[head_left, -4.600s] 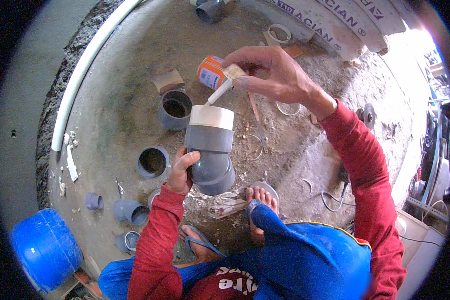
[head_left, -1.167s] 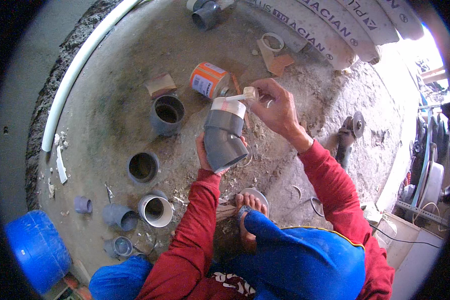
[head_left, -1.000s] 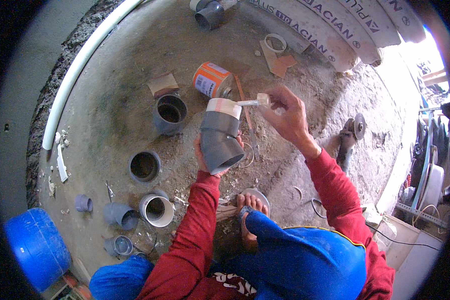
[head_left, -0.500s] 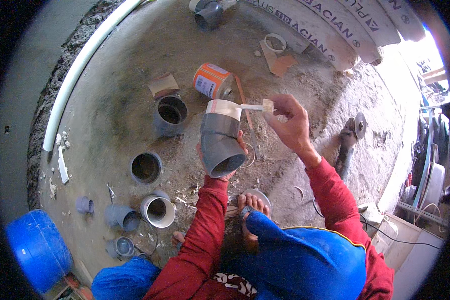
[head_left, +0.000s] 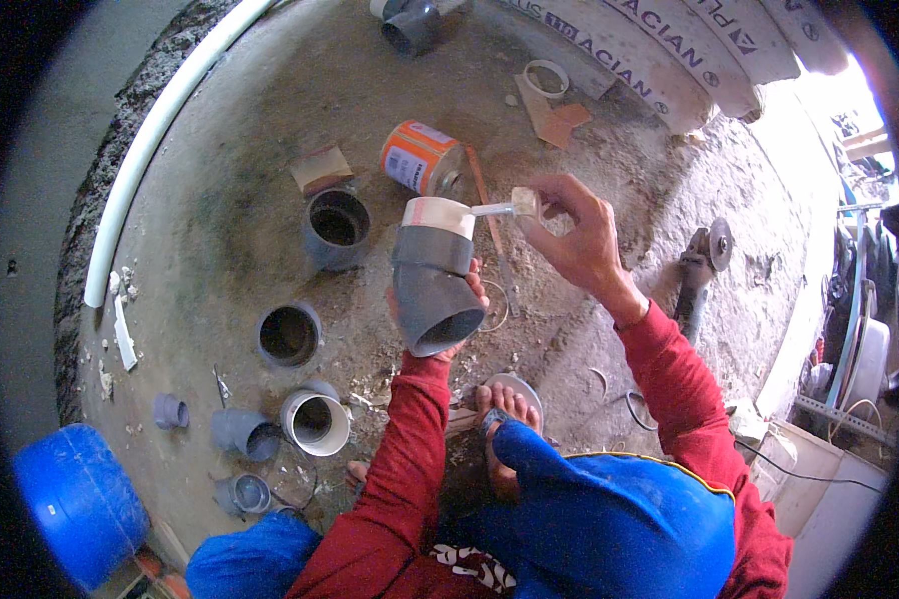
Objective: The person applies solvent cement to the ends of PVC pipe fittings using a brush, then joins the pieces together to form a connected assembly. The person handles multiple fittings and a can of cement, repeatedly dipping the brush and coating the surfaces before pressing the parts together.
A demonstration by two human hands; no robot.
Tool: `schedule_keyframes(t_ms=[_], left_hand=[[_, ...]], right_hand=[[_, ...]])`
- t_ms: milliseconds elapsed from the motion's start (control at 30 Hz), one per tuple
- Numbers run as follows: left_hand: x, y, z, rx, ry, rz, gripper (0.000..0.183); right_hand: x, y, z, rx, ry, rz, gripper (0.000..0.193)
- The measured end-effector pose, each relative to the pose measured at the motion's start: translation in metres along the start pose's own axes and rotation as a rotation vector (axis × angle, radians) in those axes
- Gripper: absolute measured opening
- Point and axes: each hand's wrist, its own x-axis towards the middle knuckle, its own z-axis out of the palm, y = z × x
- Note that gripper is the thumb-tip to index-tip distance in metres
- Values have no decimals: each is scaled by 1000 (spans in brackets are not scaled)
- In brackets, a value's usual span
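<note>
My left hand point(head_left: 476, 287) is wrapped round a grey pipe elbow point(head_left: 430, 290) from behind, its open lower mouth turned towards me. A short white pipe piece point(head_left: 438, 217) sits in the elbow's upper end. Between thumb and fingers my right hand point(head_left: 581, 245) pinches a brush point(head_left: 493, 210) by its pale blocky cap. The brush's thin white stem points left and meets the right edge of the white piece; its tip cannot be made out. Just beyond the elbow is an orange and white can point(head_left: 420, 160).
Grey pipe fittings point(head_left: 336, 228) stand and lie on the dusty floor to the left, by a blue barrel point(head_left: 80, 504). An angle grinder point(head_left: 704, 265) lies at the right, with a cable point(head_left: 809, 477) nearer me. Large wrapped pipes point(head_left: 669, 60) are stacked far right.
The elbow and both hands have shifted slightly left in view. The brush stem still meets the white piece, and both grips are kept.
</note>
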Motion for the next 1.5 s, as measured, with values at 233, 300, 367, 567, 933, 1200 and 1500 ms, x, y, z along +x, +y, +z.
schedule_keyframes(t_ms=[233, 300, 367, 567, 933, 1200, 1500], left_hand=[[4, -7, -10, -56, -119, 2, 113], [5, -8, -13, -143, -107, -31, 107], [7, -10, -16, -194, -102, -50, 101], [9, -12, -19, -210, -69, -32, 92], [12, -1, -4, -78, -152, -50, 106], [1, 8, -4, 136, 23, -44, 126], [-4, 4, 6, 179, 13, 51, 122]], right_hand=[[-29, 27, 9, 400, 102, 304, 31], [-33, 26, 10, 528, 119, 312, 33], [-35, 24, 12, 567, 92, 326, 35], [-34, 24, 18, 409, -17, 361, 37], [-26, 31, 8, 327, -12, 397, 39], [5, -13, -1, 207, -63, 35, 36], [-6, -12, -5, 53, -80, 47, 35]])
